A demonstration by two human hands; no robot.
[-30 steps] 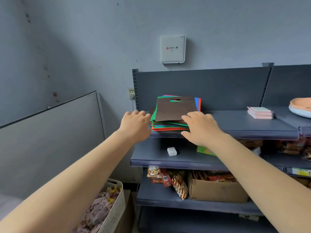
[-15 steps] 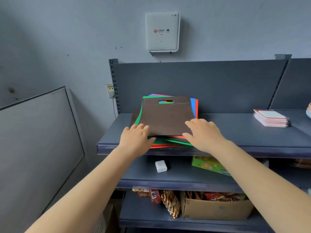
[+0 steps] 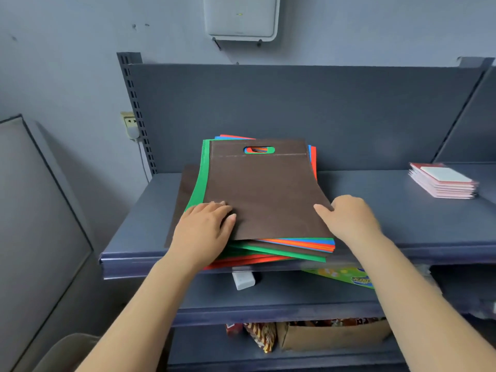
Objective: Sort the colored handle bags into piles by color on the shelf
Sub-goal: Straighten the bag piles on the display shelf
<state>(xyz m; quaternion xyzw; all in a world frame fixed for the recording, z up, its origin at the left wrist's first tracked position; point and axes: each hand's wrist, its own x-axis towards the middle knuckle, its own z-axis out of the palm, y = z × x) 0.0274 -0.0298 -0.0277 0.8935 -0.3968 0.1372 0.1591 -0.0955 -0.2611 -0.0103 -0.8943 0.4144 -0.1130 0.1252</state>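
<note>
A mixed stack of flat handle bags (image 3: 295,247) lies on the top shelf (image 3: 402,210), with red, blue, green and brown edges showing. On top of it lies a brown bag (image 3: 263,191) with its handle hole at the far end. A green bag (image 3: 200,181) shows along its left side, and another brown one (image 3: 185,189) sticks out lower left. My left hand (image 3: 204,229) rests flat on the top bag's near left corner. My right hand (image 3: 351,218) is at the bag's right edge, thumb on top. Its fingers are hidden.
A pile of pink notebooks (image 3: 442,181) sits at the right of the same shelf. The shelf below holds a white adapter (image 3: 243,280) and a green packet (image 3: 341,275); a cardboard box (image 3: 332,336) and snacks sit lower. A grey panel (image 3: 40,210) stands on the left.
I have come closer to the shelf. Both hands moved from the stack's near edge up onto the top brown bag, left onto its corner, right to its side edge.
</note>
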